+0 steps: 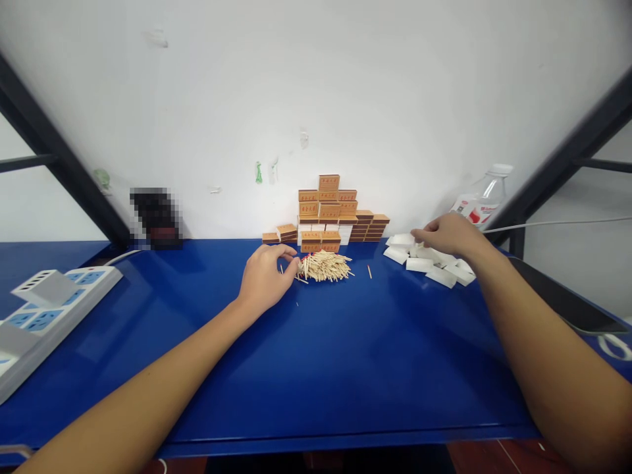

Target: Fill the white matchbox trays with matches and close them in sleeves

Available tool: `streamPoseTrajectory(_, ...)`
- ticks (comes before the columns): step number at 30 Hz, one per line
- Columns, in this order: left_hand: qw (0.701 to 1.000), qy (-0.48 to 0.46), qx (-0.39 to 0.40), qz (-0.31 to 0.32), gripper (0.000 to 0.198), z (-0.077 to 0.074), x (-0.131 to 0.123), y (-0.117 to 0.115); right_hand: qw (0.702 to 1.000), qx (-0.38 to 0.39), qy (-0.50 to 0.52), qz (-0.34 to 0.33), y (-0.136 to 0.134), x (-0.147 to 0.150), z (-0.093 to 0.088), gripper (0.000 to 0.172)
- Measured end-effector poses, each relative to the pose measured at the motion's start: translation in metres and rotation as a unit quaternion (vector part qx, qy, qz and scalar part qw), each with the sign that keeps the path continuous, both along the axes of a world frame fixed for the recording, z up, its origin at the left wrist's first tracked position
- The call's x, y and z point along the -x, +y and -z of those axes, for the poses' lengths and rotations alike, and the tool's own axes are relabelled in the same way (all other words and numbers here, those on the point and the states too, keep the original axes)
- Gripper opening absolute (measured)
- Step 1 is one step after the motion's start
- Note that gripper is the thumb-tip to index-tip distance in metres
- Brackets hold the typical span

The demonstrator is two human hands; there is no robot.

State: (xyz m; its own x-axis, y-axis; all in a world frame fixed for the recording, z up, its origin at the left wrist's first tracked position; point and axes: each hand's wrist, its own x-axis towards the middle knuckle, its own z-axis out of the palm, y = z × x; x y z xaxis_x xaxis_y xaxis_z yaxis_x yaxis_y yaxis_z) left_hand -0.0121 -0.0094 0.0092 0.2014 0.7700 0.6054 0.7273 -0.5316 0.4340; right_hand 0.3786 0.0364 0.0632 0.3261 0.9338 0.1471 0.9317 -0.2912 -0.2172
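My left hand rests on the blue table with its fingers pinched together at the left end of a heap of loose matchsticks. My right hand reaches over a cluster of several white matchbox trays at the right, fingers curled down onto one of them. Behind the matchsticks, stacked brown matchboxes stand against the white wall.
A white and blue power strip lies at the left edge. A clear plastic bottle stands behind the trays. A dark flat device with a white cable lies at the right. A single matchstick lies apart from the heap.
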Motion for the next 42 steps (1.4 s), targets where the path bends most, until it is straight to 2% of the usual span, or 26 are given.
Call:
streamPoseTrajectory(4,1.0,0.007,-0.006,-0.011,0.009,0.0,0.0,0.002,0.999,0.03,-0.029,0.028,0.0,-0.001,0.0,0.039)
streamPoseTrajectory(8,0.999,0.004,-0.025,-0.02,0.011,-0.005,0.008,0.009,0.997,0.007,-0.065,0.026,-0.006,0.014,-0.002,0.041)
streamPoseTrajectory(11,0.998,0.001,-0.042,-0.05,0.013,-0.01,0.019,0.018,0.997,0.004,-0.058,-0.041,-0.01,0.036,-0.002,0.035)
streamPoseTrajectory(15,0.995,-0.004,-0.017,-0.1,0.013,-0.013,0.033,0.03,0.976,0.123,-0.011,-0.177,-0.016,0.069,0.01,0.035)
streamPoseTrajectory(17,0.994,-0.006,-0.007,-0.108,0.012,-0.012,0.037,0.034,0.97,0.143,-0.017,-0.198,-0.019,0.084,0.019,0.031)
streamPoseTrajectory(22,0.995,0.005,0.008,-0.103,0.011,-0.005,0.04,0.039,0.977,0.112,-0.003,-0.179,-0.021,0.103,0.034,0.021)
streamPoseTrajectory(27,0.995,-0.003,0.012,-0.101,0.012,-0.003,0.043,0.043,0.971,0.089,0.051,-0.215,-0.021,0.109,0.037,0.023)
streamPoseTrajectory(31,0.994,-0.009,0.026,-0.108,0.017,-0.005,0.045,0.051,0.972,0.028,0.096,-0.213,-0.019,0.108,0.038,0.024)
streamPoseTrajectory(35,0.996,0.013,0.04,-0.084,0.028,-0.007,0.041,0.072,0.984,-0.056,0.018,-0.168,-0.017,0.102,0.037,0.02)
streamPoseTrajectory(38,0.996,0.018,0.059,-0.06,0.036,-0.005,0.033,0.094,0.986,-0.07,-0.032,-0.148,-0.018,0.101,0.037,0.021)
streamPoseTrajectory(42,0.995,0.007,0.091,-0.05,0.029,-0.005,0.026,0.115,0.983,-0.086,-0.046,-0.156,-0.02,0.1,0.037,0.02)
